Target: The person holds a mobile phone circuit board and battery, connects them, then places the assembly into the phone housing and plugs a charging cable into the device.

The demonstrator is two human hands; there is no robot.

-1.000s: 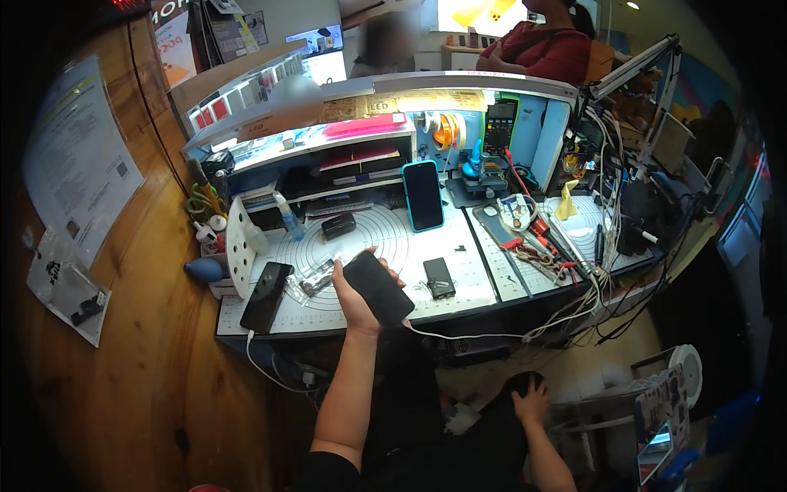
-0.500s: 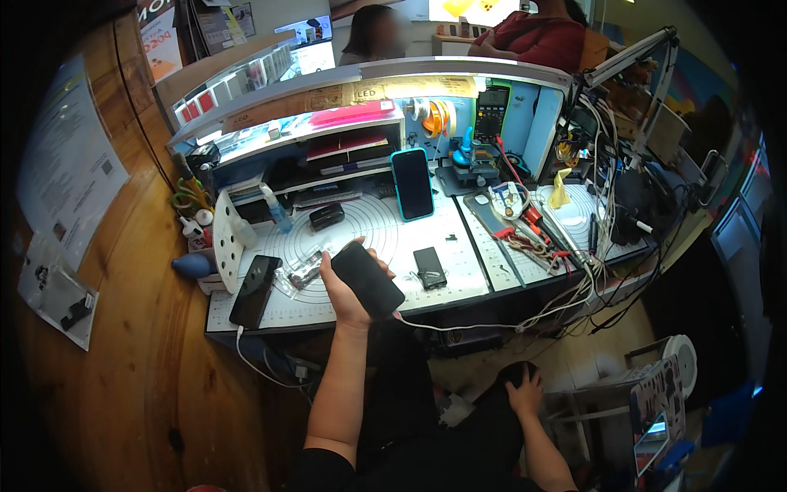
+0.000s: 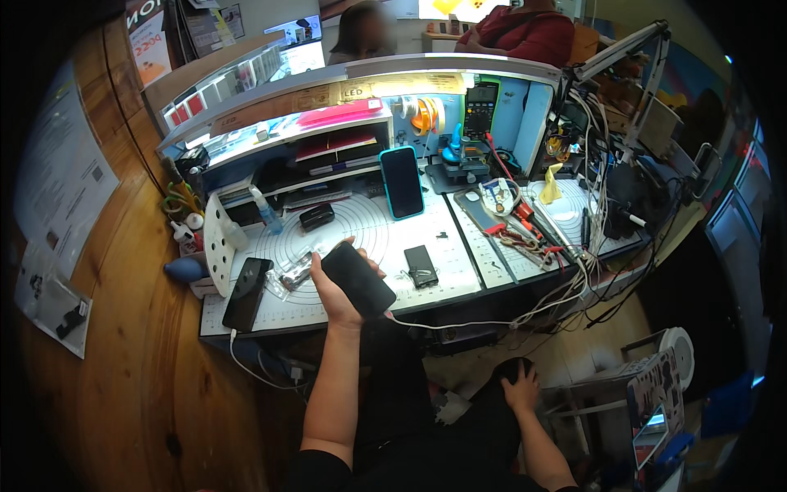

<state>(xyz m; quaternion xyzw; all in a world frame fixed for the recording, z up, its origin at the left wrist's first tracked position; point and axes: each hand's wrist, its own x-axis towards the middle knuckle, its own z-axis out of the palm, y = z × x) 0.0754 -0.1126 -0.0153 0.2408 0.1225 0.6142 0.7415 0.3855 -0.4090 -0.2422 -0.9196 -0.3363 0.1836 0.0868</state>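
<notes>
My left hand (image 3: 334, 299) is wrapped round a smartphone (image 3: 358, 280) with a dark screen, tilted above the front edge of the workbench mat. A white cable (image 3: 451, 325) runs from the phone's lower end toward the right. My right hand (image 3: 520, 389) rests on my knee with its fingers spread, holding nothing. On the mat, a second dark phone (image 3: 247, 293) lies at the left with a white cable plugged in. Beside it is a clear plastic bag (image 3: 295, 272) of small parts. Right of the held phone lies a flat black rectangular piece (image 3: 421, 266).
A teal-cased phone (image 3: 402, 182) stands upright at the back, near a small black case (image 3: 316, 216) and a clear bottle (image 3: 267, 211). Tools and red pliers (image 3: 525, 211) crowd the right mat. A perforated white holder (image 3: 220, 246) stands left. Two people are behind the bench.
The whole view has shifted slightly, so the bench appears a little farther left. Both hands keep their hold and place; the phone stays in my left hand.
</notes>
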